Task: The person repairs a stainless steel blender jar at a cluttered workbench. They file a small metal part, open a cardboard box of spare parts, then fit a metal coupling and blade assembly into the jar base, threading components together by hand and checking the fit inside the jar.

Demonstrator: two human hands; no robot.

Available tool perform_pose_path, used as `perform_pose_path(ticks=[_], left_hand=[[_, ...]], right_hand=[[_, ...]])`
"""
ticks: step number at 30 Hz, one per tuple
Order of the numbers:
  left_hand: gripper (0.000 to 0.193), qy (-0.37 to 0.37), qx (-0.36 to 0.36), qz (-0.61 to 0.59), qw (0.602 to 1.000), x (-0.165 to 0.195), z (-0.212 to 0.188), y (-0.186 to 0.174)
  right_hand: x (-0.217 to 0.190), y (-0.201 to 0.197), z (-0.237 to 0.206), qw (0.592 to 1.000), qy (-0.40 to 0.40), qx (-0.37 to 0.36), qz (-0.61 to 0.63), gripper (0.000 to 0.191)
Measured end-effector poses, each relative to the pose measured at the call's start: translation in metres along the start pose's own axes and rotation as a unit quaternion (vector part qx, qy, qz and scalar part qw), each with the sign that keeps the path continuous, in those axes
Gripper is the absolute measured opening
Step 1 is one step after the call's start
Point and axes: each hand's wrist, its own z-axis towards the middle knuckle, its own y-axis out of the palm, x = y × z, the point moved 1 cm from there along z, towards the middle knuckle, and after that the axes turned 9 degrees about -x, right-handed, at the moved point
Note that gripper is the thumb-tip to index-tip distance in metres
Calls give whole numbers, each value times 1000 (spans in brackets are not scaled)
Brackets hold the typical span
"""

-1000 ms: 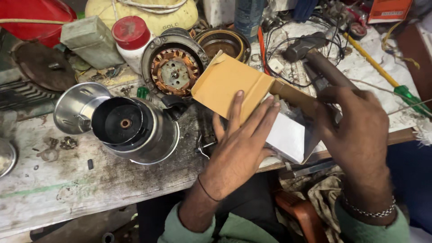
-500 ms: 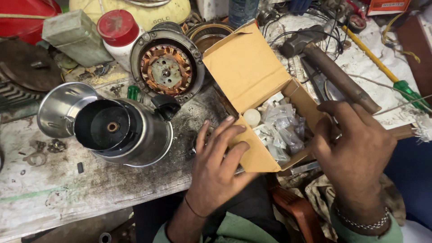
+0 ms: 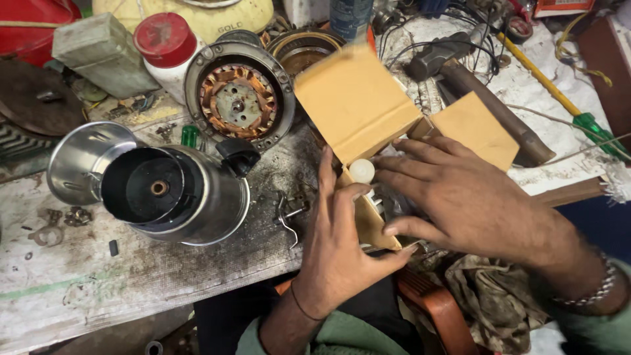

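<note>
I see a small brown cardboard box (image 3: 368, 125) with its flaps open at centre frame, at the near edge of the scuffed grey workbench (image 3: 131, 289). My left hand (image 3: 335, 243) cups the box's near left corner, fingers spread against the wall, not closed round anything. My right hand (image 3: 460, 197) lies over the box mouth with fingers splayed flat on the contents; whether it pinches anything I cannot tell. Just under the fingertips shows a small white round plastic part (image 3: 361, 171), among clear wrapping. I judge the box light and thin-walled, easy to crush, so best held by its lower corners, not by the floppy flaps. Left of centre lies a shiny steel mixer jar (image 3: 177, 197) on its side, and above it a round motor stator with copper windings (image 3: 238, 102).
</note>
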Motion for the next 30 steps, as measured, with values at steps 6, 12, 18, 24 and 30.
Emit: perform_pose_path(ticks=[6,12,18,24,30], left_hand=[[104,-16,2,-17,1000,0,-4,3],[97,1,-17,-29,999,-6,-7,5],[91,17,-58,-54,997,-8,-10,7],[91,49,-52,-68,995,-15,-8,9],[91,57,-39,-58,996,-22,-7,10]], right_hand=[[5,13,-20,947,44,-318,4,109],[11,3,-51,993,19,-117,14,60],[22,-10,-38,993,-23,-67,90,38],[1,4,-14,959,-7,-262,106,60],[8,-1,-11,973,-12,-229,10,62]])
